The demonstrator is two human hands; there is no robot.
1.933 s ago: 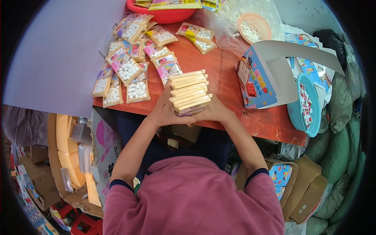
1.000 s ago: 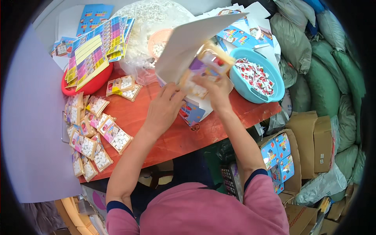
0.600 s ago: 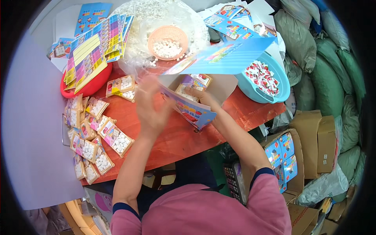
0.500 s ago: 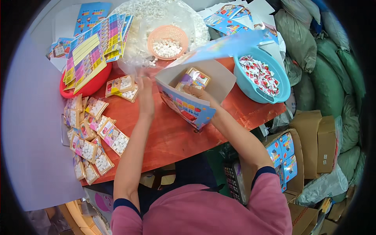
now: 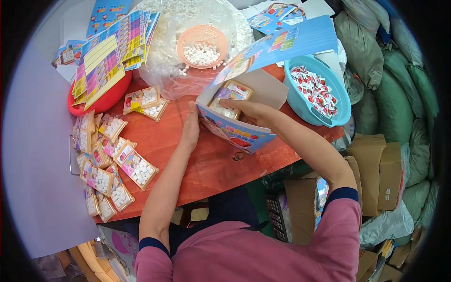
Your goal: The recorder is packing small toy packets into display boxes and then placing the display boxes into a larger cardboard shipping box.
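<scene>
An opened blue printed cardboard box (image 5: 239, 134) stands on the red tabletop, its lid raised at the back. My right hand (image 5: 249, 112) reaches inside it, fingers closed over a clear-topped pack of white pieces (image 5: 224, 111); part of the grip is hidden by the box's front wall. Beside that lies another pack (image 5: 236, 90) with a printed label. My left hand (image 5: 190, 129) holds nothing and rests against the box's left side, fingers stretched out. Left of it, two packs (image 5: 146, 102) overlap, and a heap of similar packs (image 5: 105, 181) covers the table's left end.
A red basin (image 5: 124, 91) holds printed card sheets (image 5: 101, 75). At the back stands a peach basket (image 5: 203, 34) of white pieces. A blue tub (image 5: 324, 120) of small sachets sits right of the box. Cartons (image 5: 369, 174) and stacked sacks (image 5: 394, 103) line the right.
The box has shifted slightly right and its lid stands more upright. My left hand has moved right, up to the box's side. My right hand stays inside over the packs.
</scene>
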